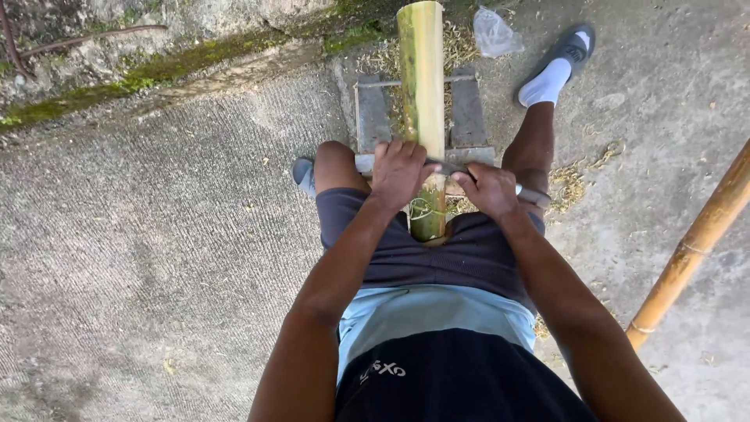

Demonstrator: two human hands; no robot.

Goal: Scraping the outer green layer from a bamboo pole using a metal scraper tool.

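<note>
Bamboo pole [422, 86], thick and green-yellow, lies lengthwise between my knees, its near end tucked against my shorts and its far end pointing away over a low frame of grey slats [467, 109] on the concrete ground [156, 234]. Across it, just past my lap, sits a two-handled blade [449, 169], roughly square to the pole.

My left hand [397, 173] is curled shut around the left handle, knuckles up, and pressed against the side of the pole. My right hand [492, 190] is wrapped around the right handle, whose grey end [533, 195] sticks out past my fist toward my right knee. Both grips look firm.

To scrape well from here, I judge the blade should stay level, with even pull from both sides so it doesn't dig in on one edge or skid off the curve. Shallow bites would suit the hard skin better than deep ones. The pole end braced at my body needs to stay put, and since the edge faces my lap, short controlled strokes seem wise.

Pale shavings [574, 176] are scattered beside my right leg. A second, browner bamboo pole [695, 242] leans in at the right edge, well apart, and a crumpled clear plastic bag [494, 33] lies near my right shoe [570, 51].
</note>
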